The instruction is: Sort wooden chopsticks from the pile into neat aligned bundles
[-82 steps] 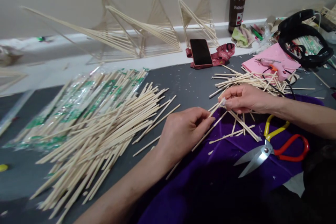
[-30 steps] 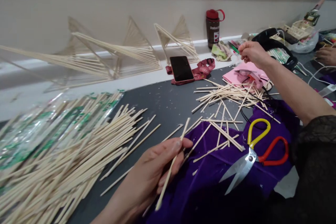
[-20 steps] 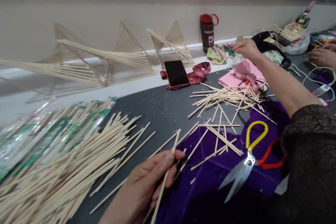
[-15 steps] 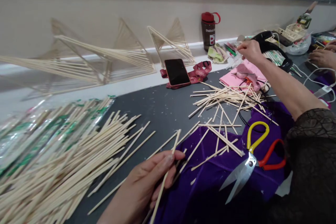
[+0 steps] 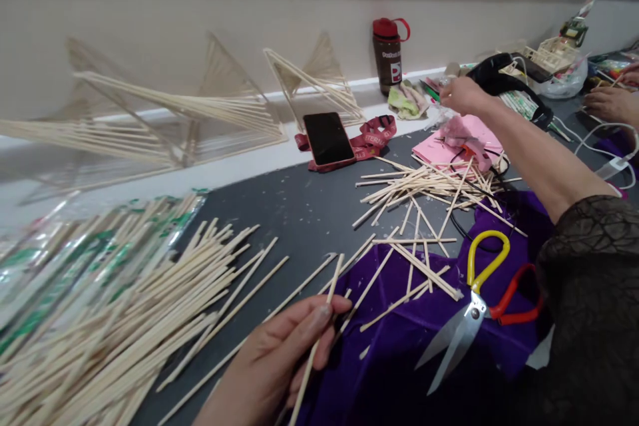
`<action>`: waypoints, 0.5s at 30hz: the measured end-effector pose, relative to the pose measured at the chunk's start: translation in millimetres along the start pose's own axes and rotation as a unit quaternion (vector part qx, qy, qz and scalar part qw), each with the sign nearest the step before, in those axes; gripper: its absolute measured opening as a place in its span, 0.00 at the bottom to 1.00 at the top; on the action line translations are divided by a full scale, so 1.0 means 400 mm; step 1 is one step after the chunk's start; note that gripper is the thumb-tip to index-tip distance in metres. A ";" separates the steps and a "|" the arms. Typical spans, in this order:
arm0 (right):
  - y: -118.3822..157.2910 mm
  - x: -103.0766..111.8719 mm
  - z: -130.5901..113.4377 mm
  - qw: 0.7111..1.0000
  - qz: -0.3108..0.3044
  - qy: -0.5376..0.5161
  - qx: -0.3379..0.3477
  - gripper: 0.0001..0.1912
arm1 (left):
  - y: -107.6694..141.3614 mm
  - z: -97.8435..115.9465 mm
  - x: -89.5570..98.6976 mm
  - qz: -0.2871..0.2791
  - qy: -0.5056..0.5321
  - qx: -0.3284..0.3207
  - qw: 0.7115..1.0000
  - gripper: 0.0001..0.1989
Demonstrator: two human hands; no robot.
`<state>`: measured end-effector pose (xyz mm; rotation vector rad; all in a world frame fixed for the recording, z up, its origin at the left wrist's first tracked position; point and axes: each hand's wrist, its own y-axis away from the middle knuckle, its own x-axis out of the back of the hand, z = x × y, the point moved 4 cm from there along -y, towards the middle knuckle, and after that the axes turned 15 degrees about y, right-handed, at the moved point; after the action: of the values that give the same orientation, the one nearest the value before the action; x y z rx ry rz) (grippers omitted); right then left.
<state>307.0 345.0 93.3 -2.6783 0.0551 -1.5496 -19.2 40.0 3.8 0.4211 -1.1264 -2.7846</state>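
A thin wooden stick is pinched between the thumb and fingers of my left hand, slanting over a purple cloth. My right hand is stretched far to the back, its fingers closed beside a crumpled clear wrapper and a green-handled tool. What those fingers hold, if anything, I cannot make out. Scissors with one yellow and one red handle lie part open on the purple cloth. Short cut sticks are heaped under my right forearm.
Long sticks and plastic-wrapped packs cover the left. Stick frames lean on the wall. Behind lie a phone, red lanyard, bottle, and pink cloth. Another person's hand shows at far right.
My right hand has shifted slightly, staying at the back near the wrapper. My left hand keeps the stick. The whole view has shifted a little.
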 end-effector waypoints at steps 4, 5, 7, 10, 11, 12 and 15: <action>0.004 0.013 0.000 0.999 0.008 -0.048 -0.007 0.07 | 0.003 -0.002 0.006 -0.001 -0.018 -0.005 1.000 0.22; 0.012 0.015 -0.007 0.996 -0.004 -0.084 -0.005 0.08 | 0.005 -0.001 0.005 -0.003 -0.019 -0.006 1.000 0.22; 0.035 0.015 -0.027 0.987 -0.038 -0.159 0.002 0.10 | 0.009 0.002 0.001 -0.008 -0.018 -0.007 1.000 0.22; 0.081 0.017 -0.065 0.978 -0.049 -0.200 0.037 0.10 | 0.014 0.007 -0.005 -0.015 -0.022 -0.013 1.000 0.21; 0.099 0.017 -0.079 0.980 -0.040 -0.184 0.058 0.10 | 0.014 0.009 -0.006 -0.018 -0.024 -0.016 0.999 0.21; 0.120 0.016 -0.093 0.984 -0.029 -0.155 0.082 0.11 | 0.013 0.010 -0.006 -0.021 -0.025 -0.018 0.999 0.20; 0.193 -0.017 -0.139 0.984 -0.057 -0.009 0.171 0.14 | 0.008 0.009 -0.007 -0.034 -0.029 -0.013 0.999 0.19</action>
<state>254.9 267.2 110.5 -2.4600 -0.3380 -1.4103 -17.7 40.5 9.0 0.3851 -1.1078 -2.8849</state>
